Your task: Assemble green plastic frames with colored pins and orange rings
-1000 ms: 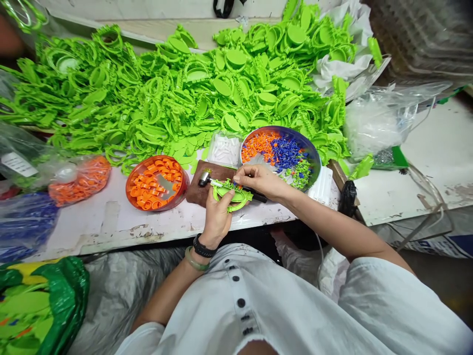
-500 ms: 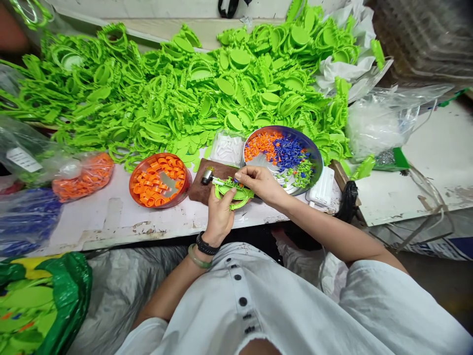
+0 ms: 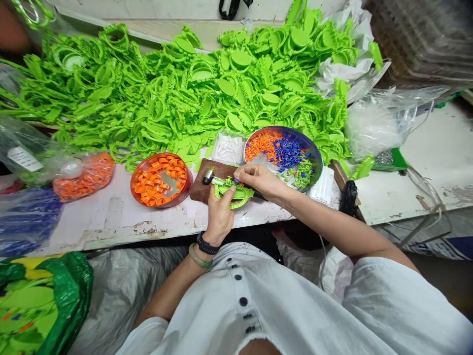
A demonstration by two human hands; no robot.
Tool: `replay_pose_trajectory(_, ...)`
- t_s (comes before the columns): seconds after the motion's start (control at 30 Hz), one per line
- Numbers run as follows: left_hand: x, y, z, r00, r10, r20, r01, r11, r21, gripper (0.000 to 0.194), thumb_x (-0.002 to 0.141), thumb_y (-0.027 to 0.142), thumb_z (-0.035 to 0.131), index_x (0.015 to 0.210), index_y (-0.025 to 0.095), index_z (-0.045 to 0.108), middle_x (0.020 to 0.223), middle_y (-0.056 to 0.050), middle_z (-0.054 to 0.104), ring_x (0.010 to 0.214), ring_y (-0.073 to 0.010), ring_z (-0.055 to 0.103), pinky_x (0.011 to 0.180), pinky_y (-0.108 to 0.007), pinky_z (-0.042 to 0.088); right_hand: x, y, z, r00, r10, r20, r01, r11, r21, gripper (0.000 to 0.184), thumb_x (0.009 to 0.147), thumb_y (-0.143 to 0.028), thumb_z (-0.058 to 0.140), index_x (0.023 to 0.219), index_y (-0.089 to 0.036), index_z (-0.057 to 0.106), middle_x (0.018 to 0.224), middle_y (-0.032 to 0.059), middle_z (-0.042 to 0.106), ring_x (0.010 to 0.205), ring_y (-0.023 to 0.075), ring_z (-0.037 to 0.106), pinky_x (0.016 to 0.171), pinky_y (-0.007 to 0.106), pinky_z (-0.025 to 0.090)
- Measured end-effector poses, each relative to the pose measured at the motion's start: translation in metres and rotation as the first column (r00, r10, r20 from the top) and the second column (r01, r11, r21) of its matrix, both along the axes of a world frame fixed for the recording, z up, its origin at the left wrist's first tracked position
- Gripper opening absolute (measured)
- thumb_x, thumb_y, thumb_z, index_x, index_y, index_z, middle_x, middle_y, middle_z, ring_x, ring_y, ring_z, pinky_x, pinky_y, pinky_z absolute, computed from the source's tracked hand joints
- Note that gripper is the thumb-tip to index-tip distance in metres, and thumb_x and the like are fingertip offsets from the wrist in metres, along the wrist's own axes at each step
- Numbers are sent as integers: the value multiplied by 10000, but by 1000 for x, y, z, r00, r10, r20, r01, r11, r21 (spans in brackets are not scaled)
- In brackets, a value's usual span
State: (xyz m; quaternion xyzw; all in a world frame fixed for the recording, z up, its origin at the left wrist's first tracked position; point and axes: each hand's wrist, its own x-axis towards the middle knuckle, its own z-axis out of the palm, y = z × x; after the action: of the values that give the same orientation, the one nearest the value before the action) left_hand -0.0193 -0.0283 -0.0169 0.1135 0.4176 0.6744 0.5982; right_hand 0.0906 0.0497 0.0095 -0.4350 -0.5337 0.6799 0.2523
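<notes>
My left hand grips a bright green oval plastic part near the table's front edge, thumb on top. A small white piece is fitted along the part's upper edge. My right hand is pinched at that edge, beside a small blue piece; what lies between the fingertips is too small to make out. Behind the part, a hammer with a metal head lies on a brown block. Its dark handle passes beneath my right hand.
A red tub of orange rings stands left of the block. To the right is a round tin of small orange, blue and green pieces. A clear box holds white pieces. Green parts are heaped behind. A white case lies right.
My right hand has shifted very slightly down and left by the green part's edge. The left hand keeps its grip, and the part stays in place.
</notes>
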Motion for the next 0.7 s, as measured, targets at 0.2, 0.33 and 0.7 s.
replay_pose_trajectory(0.2,1,2,-5,999,41,-11,-40,999,21,549,613,244,867,1091,226,599,1005,5,707,846,-149,680,814,-317,579,-3,1,-6,979,-44,201,-8,968,252,283,806,-430,610,711,-166,573,691,4,571,626,120,483,577,254,371)
replay_pose_trajectory(0.33,-1,3,-9,997,73,-40,-73,997,3,489,618,226,855,1044,219,614,972,5,708,850,-144,681,825,-310,565,-4,-1,-7,933,-98,347,-110,840,532,221,875,-321,537,711,-173,545,770,30,608,745,152,531,705,284,392)
replay_pose_trajectory(0.7,-6,5,-10,990,131,-58,-134,990,-46,436,597,223,849,947,189,590,873,23,684,791,-135,667,776,-289,549,-2,-7,3,840,-96,534,-375,609,699,187,939,-239,532,853,-150,672,936,80,686,907,197,581,840,323,387)
